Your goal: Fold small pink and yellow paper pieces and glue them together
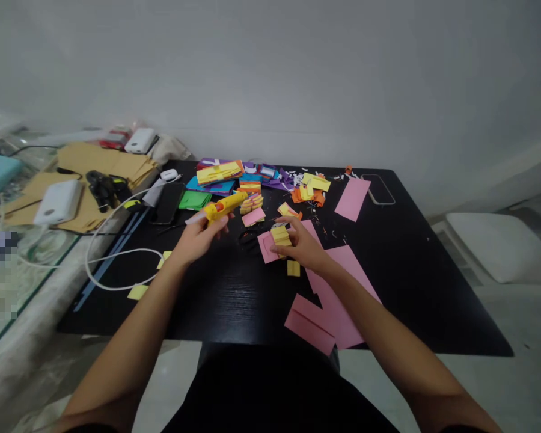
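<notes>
The pleated yellow paper (280, 236) is located near the middle of the counter (415, 282), over a pink card (265, 245). The right hand (304, 243) is nearer: its thumb and fingers pinch the paper from the right side. Whether the card is gripped as well cannot be determined.

The yellow glue gun (225, 206) is in the left hand (199, 239), fingers wrapped around it. Its long axis runs from near left to far right; the paper lies apart from its far end, to the right and closer to the wearer.

A yellow slip (293, 268) lies just below the right hand. Pink sheets (349, 294) lie under and beside the right forearm. Counter surface shows between the forearms and out to the right edge. Folded paper stacks (219, 172) border the far side; a white cable (117, 287) loops at left.
</notes>
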`<state>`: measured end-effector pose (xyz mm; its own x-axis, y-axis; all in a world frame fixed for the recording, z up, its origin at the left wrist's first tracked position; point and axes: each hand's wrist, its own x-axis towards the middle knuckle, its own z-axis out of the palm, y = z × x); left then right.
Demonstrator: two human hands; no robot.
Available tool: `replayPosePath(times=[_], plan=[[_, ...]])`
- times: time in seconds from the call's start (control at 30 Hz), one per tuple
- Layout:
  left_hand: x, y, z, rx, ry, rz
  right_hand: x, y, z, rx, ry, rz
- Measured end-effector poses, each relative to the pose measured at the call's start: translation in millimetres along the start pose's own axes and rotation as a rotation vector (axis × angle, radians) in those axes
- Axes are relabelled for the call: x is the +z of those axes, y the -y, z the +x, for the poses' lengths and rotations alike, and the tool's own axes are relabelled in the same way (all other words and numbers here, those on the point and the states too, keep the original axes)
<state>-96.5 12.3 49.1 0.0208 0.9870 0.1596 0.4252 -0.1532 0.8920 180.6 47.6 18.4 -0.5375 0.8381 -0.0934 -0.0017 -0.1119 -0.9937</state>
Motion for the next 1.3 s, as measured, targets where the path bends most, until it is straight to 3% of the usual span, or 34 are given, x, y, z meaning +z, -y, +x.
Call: replayPosePath(times=[0.1, 0.27, 0.57, 0.77, 1.3], plan=[[13.2, 11, 12, -0.059, 0.059, -0.081, -3, -11, 7, -0.039, -0.061, 0.004], [25.1, 26, -2, -0.071, 0.088, -0.036, -6, -28, 5, -0.041, -0.149, 0.000], [37.7, 32, -10, 0.034, 0.102, 0.056, -4, -40, 0, -0.070, -0.294, -0.053], [40.7, 38, -11, 0.098, 0.144, 0.160, -3, -45, -2, -0.112, -0.337, -0.098], [40.5, 33, -7, 0.108, 0.108, 0.258, -2, -45, -3, -0.156, -0.385, -0.171]])
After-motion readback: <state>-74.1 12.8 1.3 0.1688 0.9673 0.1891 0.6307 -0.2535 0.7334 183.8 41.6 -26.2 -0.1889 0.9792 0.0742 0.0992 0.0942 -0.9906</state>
